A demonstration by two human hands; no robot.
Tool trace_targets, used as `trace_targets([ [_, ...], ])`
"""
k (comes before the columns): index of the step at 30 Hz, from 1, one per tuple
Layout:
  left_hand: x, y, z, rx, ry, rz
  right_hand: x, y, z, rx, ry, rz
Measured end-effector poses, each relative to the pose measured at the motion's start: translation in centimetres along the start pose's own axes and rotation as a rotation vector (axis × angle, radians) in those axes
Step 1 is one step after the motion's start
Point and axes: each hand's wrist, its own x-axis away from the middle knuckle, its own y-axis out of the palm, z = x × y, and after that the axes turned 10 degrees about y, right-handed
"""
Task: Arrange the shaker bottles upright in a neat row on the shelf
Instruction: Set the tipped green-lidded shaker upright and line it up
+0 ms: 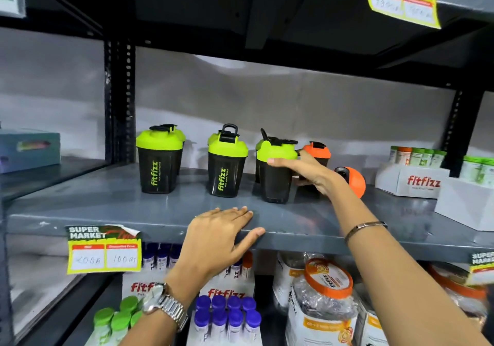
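Black shaker bottles with lime-green lids stand upright on the grey shelf [112, 201]: one pair at the left [159, 158], another in the middle [226, 162], and a third [275, 169] on the right. My right hand [307, 173] grips the side of that third green-lidded bottle, fingers wrapped around it. Behind my hand an orange-lidded shaker [318, 152] stands upright. Another orange-lidded shaker [351, 181] lies on its side just past my wrist. My left hand [222, 236] rests flat on the shelf's front edge, fingers spread, holding nothing.
White Fitfizz boxes [411, 181] with small green-capped tubes stand at the shelf's right. A price tag [104, 249] hangs from the front edge. The lower shelf holds jars [324, 300] and capped tubes [227, 316]. A black upright post [120, 100] bounds the left side.
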Motion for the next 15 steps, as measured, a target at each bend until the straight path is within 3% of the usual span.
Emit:
trace_targets([
  [6, 0.0, 0.0, 0.1, 0.000, -0.001, 0.001, -0.3, 1.6, 1.7, 0.138, -0.060, 0.230],
  [12, 0.0, -0.1, 0.1, 0.002, -0.006, -0.003, -1.0, 1.2, 2.4, -0.057, -0.055, 0.113],
  [15, 0.0, -0.1, 0.2, 0.011, -0.013, 0.000, -1.2, 1.5, 2.8, -0.026, -0.035, 0.125],
])
